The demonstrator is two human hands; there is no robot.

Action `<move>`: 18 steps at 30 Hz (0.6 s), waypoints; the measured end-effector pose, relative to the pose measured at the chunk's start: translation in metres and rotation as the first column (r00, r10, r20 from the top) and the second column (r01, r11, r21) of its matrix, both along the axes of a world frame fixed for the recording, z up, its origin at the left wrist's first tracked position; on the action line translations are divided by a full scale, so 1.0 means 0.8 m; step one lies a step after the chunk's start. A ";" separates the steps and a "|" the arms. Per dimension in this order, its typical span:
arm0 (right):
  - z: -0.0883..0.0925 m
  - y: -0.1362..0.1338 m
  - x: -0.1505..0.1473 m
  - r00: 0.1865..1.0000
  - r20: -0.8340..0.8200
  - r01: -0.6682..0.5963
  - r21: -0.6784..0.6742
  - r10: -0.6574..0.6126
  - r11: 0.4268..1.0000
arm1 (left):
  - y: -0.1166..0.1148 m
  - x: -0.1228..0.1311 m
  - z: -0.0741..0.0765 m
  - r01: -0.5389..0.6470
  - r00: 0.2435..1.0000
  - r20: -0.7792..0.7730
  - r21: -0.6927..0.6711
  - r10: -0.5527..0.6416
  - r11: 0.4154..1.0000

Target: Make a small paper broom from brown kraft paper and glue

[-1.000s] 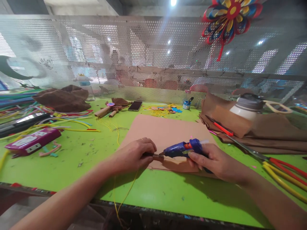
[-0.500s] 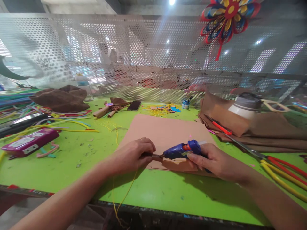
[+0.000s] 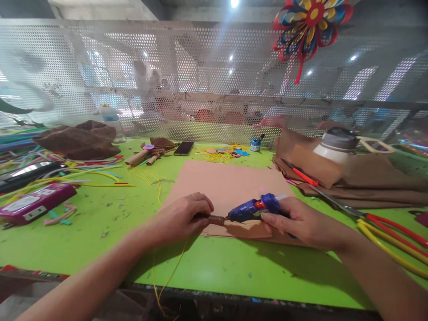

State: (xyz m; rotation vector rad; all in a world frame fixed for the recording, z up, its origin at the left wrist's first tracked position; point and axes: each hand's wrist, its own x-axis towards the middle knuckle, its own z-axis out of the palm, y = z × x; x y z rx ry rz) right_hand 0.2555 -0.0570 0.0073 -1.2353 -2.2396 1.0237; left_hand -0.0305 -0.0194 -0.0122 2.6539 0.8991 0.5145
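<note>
My left hand (image 3: 189, 216) is closed, its fingertips pinching a thin brown piece (image 3: 216, 220) that points to the right. In my right hand (image 3: 301, 220) is a blue glue gun (image 3: 249, 209), its tip at the right end of the brown piece. Beneath both hands lies a light brown paper sheet (image 3: 227, 180), with a folded or separate strip at its front edge. Yellow string (image 3: 174, 269) hangs from below my left hand over the table's front edge.
Large scissors (image 3: 359, 214) and brown sheets (image 3: 371, 178) lie right, beside a bottle (image 3: 332, 145). At the back are a phone (image 3: 183, 148), paper scraps (image 3: 230, 152) and a blue jar (image 3: 255, 145). A purple box (image 3: 36, 203) and coloured strips sit left.
The view has shifted slightly, so most things appear a little further left. More of the brown piece shows beside my left fingertips; both hands keep their holds.
</note>
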 end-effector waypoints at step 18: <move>0.001 0.002 0.008 0.993 -0.113 0.041 0.013 -0.039 0.999 | -0.003 -0.002 0.006 -0.051 0.997 -0.060 0.057 0.054 0.997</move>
